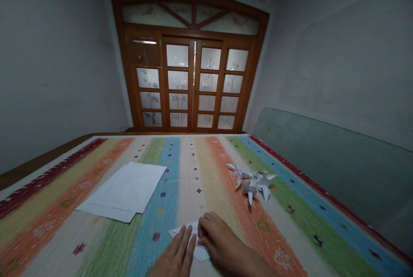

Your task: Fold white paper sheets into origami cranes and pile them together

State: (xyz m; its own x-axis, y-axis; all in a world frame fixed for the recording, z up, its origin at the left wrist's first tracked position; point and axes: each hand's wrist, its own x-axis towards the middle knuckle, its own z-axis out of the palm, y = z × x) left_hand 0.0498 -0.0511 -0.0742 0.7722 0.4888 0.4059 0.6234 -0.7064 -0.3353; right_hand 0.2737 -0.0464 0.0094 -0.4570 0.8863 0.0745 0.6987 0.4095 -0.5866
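Item one: folded white paper piece, lying flat on the multicoloured striped woven cover, between the hands. Left hand: fingers extended, slightly spread, tips resting on the paper's left part. Right hand: fingers curved over the paper from the other side, pressing down, no clear pinch visible. Also present: a loose stack of plain white paper sheets, ahead and to the left; a cluster of white folded-paper figures with pointed tips, ahead and to the right; brown wooden double doors with frosted glass panes, beyond the cover. Handling note: even fingertip pressure, edges aligned first, would suit creasing paper this thin on so soft a surface
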